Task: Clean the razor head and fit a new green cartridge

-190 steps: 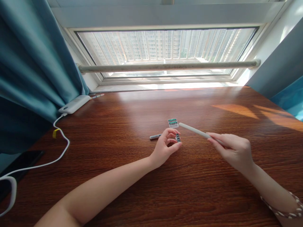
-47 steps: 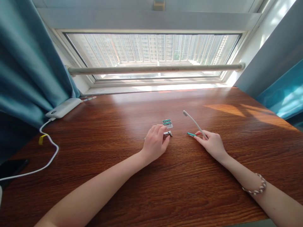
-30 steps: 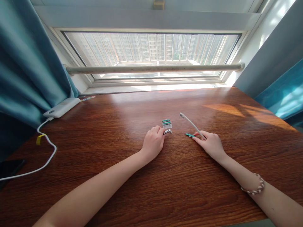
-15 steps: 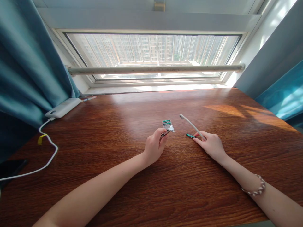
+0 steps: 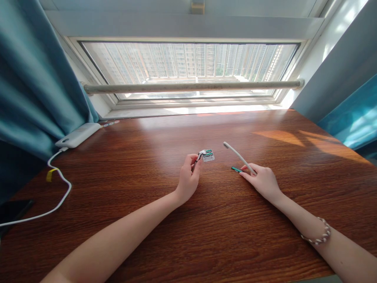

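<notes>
My left hand [image 5: 187,179] is closed around a dark razor handle [image 5: 195,162], its silver head end by the near-left edge of a clear blade tray [image 5: 209,158]. Green razor cartridges [image 5: 208,153] sit in the tray. Off to the right, my right hand [image 5: 266,181] is closed on a white toothbrush [image 5: 237,155], which slants up and left with its grey bristles [image 5: 226,144] at the far end. A loose green-and-black razor cartridge [image 5: 236,169] is at the thumb and fingertips of that same hand; I cannot tell how firmly they pinch it.
Both forearms extend over a brown wooden table [image 5: 141,157]. A white power bank [image 5: 78,135] with a white cable [image 5: 69,184] lies at the far left by the blue curtain [image 5: 35,70]. Along the back runs a window with a pale rail [image 5: 191,87]. A dark flat object [image 5: 14,210] is at the left edge.
My left hand has shifted left and slightly back with the razor handle, whose head end now points toward the tray's left side. The right hand and toothbrush have stayed put.
</notes>
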The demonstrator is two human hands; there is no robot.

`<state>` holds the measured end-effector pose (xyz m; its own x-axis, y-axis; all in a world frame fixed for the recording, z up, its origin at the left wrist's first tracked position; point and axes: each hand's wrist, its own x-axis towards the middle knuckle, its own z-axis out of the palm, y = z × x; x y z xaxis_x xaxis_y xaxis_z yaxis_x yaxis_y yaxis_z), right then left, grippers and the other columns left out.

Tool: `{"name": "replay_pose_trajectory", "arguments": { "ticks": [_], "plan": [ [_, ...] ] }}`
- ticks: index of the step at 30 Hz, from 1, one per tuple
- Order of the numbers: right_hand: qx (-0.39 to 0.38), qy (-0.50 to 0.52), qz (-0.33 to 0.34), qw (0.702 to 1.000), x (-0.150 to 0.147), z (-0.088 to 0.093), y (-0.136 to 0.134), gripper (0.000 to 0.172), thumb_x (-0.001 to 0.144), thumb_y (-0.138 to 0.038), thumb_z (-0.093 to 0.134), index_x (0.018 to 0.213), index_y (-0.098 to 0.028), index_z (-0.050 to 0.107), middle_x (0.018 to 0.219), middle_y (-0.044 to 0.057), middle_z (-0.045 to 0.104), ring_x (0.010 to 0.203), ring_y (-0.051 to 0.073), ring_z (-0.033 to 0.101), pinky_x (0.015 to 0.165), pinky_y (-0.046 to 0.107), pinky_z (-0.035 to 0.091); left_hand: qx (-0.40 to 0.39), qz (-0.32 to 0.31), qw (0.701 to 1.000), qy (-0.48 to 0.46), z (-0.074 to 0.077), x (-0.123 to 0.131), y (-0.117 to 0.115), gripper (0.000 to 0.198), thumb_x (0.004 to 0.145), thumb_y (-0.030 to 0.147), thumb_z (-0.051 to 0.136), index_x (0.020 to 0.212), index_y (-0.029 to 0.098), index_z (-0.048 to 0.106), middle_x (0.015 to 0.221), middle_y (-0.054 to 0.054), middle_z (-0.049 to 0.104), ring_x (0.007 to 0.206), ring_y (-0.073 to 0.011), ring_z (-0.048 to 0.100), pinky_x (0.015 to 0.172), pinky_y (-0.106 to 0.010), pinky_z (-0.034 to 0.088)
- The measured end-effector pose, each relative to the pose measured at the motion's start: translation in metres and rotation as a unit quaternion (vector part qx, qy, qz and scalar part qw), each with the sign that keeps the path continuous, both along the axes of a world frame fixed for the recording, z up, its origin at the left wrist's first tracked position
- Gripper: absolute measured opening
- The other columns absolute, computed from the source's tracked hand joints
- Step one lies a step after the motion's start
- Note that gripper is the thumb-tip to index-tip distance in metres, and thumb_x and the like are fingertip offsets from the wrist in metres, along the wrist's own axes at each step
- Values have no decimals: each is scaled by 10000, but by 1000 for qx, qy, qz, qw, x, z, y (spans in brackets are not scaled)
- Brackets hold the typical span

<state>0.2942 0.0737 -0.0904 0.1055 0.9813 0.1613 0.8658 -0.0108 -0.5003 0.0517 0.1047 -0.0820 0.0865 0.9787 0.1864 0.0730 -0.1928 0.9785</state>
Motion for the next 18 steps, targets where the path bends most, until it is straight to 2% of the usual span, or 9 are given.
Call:
{"name": "replay_pose_trajectory", "arguments": {
  "ticks": [5, 7, 9, 12, 14, 18],
  "plan": [
    [49, 75, -41, 995, 11, 6, 5, 394, 763, -540, 479, 867, -180, 600, 458, -45, 457, 441, 117, 426, 492, 224, 310, -37, -79, 994, -65, 1, 1, -1, 201, 821, 374, 470, 896, 192, 432, 645, 46, 393, 456, -43, 321, 407, -176, 249],
    [62, 74, -67, 993, 21, 8, 10, 382, 795, -518, 439, 863, -169, 582, 460, -42, 468, 448, 120, 427, 507, 228, 319, -72, -117, 985, -107, 2, 2, -1, 211, 820, 392, 465, 882, 195, 422, 635, 53, 393, 423, -35, 312, 382, -174, 230],
    [51, 50, -64, 995, 32, 9, 16, 373, 816, -493, 404, 793, -173, 593, 471, -28, 485, 455, 125, 435, 502, 233, 312, -116, -144, 971, -148, 3, 4, -1, 222, 818, 408, 459, 865, 195, 416, 632, 57, 401, 395, -28, 308, 371, -172, 225],
    [52, -5, -35, 998, 43, 6, 22, 367, 818, -458, 401, 740, -183, 631, 625, 21, 573, 568, 151, 512, 537, 245, 329, -162, -159, 955, -192, 2, 6, -1, 229, 813, 414, 461, 854, 195, 411, 629, 59, 408, 378, -22, 316, 370, -166, 230],
    [61, -31, -21, 997, 45, 2, 24, 340, 815, -432, 416, 790, -188, 652, 729, 42, 589, 651, 167, 540, 583, 255, 353, -172, -157, 951, -205, 2, 6, -1, 226, 812, 408, 466, 849, 193, 409, 623, 61, 410, 375, -20, 321, 369, -162, 228],
    [59, -41, -1, 997, 41, -3, 25, 298, 823, -388, 425, 922, -208, 641, 765, 36, 569, 691, 171, 548, 614, 263, 375, -171, -149, 950, -214, 1, 6, 0, 208, 817, 387, 467, 839, 189, 408, 617, 62, 415, 370, -17, 326, 365, -160, 222]
  ]
}}
